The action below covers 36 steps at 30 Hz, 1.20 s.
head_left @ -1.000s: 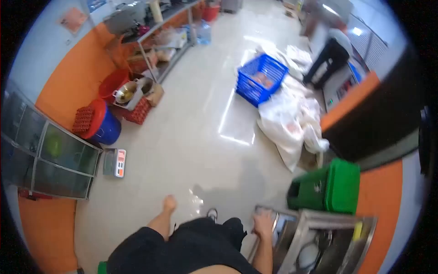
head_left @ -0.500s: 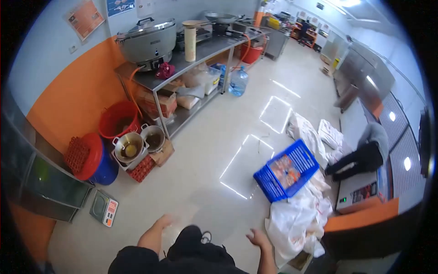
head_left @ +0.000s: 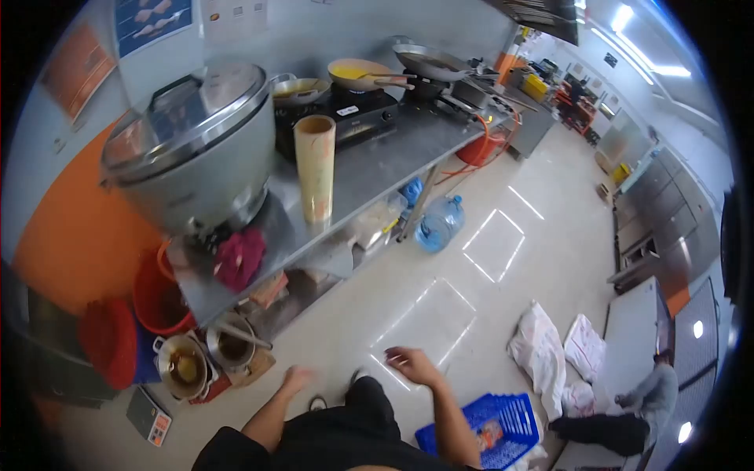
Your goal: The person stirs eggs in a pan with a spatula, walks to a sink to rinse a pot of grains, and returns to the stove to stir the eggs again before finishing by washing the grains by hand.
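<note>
Both my hands hang over the tiled floor, in front of my dark clothes. My left hand point(head_left: 295, 380) is a little blurred; its fingers look loosely stretched, and I make out nothing in them. Farther forward, my right hand point(head_left: 415, 366) has loosely bent fingers with a gap between them, and holds nothing that I can see. Below my right forearm stands a blue plastic crate point(head_left: 514, 416) with orange-and-white packages point(head_left: 490, 434) in it. Ahead on the left is a steel table point(head_left: 361, 169) bearing a large rice cooker point(head_left: 192, 153), a tall roll of film point(head_left: 316, 169) and a magenta cloth point(head_left: 239, 257).
Frying pans point(head_left: 360, 74) sit on burners along the table. Pots point(head_left: 182, 366), a red bucket point(head_left: 157, 294) and a scale point(head_left: 149, 416) stand at left. A water bottle point(head_left: 440, 225) is on the floor. White sacks point(head_left: 539, 349) and a bending person point(head_left: 648, 404) are at right.
I have moved forward, nearer the steel table and rice cooker. The blue crate has slid down toward the bottom of the view. My right hand has swung forward and inward.
</note>
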Available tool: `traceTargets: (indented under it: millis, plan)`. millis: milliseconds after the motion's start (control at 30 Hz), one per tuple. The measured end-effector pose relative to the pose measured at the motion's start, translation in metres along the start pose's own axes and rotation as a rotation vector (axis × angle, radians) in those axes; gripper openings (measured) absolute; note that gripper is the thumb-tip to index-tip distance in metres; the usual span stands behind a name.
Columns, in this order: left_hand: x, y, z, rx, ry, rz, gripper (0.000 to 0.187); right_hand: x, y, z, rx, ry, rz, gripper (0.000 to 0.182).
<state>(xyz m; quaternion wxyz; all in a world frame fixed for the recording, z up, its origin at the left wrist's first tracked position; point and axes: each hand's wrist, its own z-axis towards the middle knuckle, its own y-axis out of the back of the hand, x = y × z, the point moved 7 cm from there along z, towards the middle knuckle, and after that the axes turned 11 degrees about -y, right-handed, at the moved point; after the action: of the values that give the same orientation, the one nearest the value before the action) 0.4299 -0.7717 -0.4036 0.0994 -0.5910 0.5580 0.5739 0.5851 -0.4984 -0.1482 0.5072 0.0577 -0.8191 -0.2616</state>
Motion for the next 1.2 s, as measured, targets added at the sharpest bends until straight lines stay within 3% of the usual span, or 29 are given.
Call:
traceTargets:
  millis: [67, 100, 133, 167, 200, 233, 367, 433, 500, 567, 667, 800, 867, 933, 1000, 1100, 1133, 1200]
  plan:
    - [-0.151, 0.027, 0.16, -0.201, -0.312, -0.279, 0.026, 0.01, 0.108, 0.098, -0.133, 0.009, -0.105, 0.023]
    - [-0.227, 0.051, 0.221, -0.206, -0.384, -0.206, 0.029, 0.016, 0.163, 0.149, -0.249, 0.095, -0.207, 0.02]
    - [-0.279, 0.062, 0.278, -0.243, -0.46, -0.427, 0.027, 0.038, 0.217, 0.19, -0.382, 0.26, -0.323, 0.016]
    - [-0.337, 0.089, 0.327, -0.234, -0.629, -0.564, 0.023, 0.07, 0.269, 0.229, -0.483, 0.269, -0.165, 0.014]
    - [-0.382, 0.109, 0.366, -0.243, -0.508, -0.793, 0.023, 0.077, 0.316, 0.281, -0.504, 0.321, -0.047, 0.014]
    - [-0.425, 0.135, 0.408, -0.244, -0.401, -1.001, 0.023, 0.11, 0.361, 0.324, -0.56, 0.384, -0.121, 0.015]
    - [-0.53, 0.219, 0.549, -0.416, -0.328, -1.217, 0.037, 0.255, 0.494, 0.469, -0.836, 0.789, -0.424, 0.02]
    - [-0.561, 0.257, 0.59, -0.518, -0.258, -1.273, 0.043, 0.312, 0.524, 0.539, -0.976, 0.859, -0.674, 0.033]
    - [-0.566, 0.252, 0.65, -0.484, -0.182, -1.599, 0.049, 0.317, 0.538, 0.627, -1.024, 0.9, -0.793, 0.037]
    - [-0.581, 0.268, 0.678, -0.507, -0.248, -1.679, 0.046, 0.317, 0.539, 0.721, -0.49, 0.415, -0.986, 0.045]
    - [-0.591, 0.285, 0.706, -0.507, -0.392, -1.779, 0.038, 0.323, 0.52, 0.785, -0.242, 0.312, -1.107, 0.046]
    - [-0.592, 0.287, 0.74, -0.38, -0.532, -1.883, 0.025, 0.334, 0.506, 0.811, -0.077, 0.517, -1.018, 0.04]
    - [-0.601, 0.292, 0.743, -0.428, -0.467, -1.892, 0.022, 0.365, 0.524, 0.81, -0.12, 0.698, -1.135, 0.034]
    - [-0.612, 0.296, 0.741, -0.461, -0.385, -1.892, 0.019, 0.393, 0.555, 0.783, -0.034, 0.708, -1.065, 0.029]
    - [-0.617, 0.304, 0.74, -0.581, -0.357, -1.813, 0.016, 0.429, 0.57, 0.704, 0.015, 0.495, -1.252, 0.027]
    - [-0.612, 0.303, 0.751, -0.496, -0.418, -1.838, 0.016, 0.428, 0.575, 0.697, 0.129, 0.556, -1.385, 0.027]
    - [-0.612, 0.303, 0.751, -0.483, -0.424, -1.842, 0.016, 0.425, 0.57, 0.695, 0.148, 0.608, -1.273, 0.028]
    - [-0.61, 0.3, 0.752, -0.489, -0.357, -1.83, 0.013, 0.403, 0.554, 0.716, 0.09, 0.581, -1.361, 0.027]
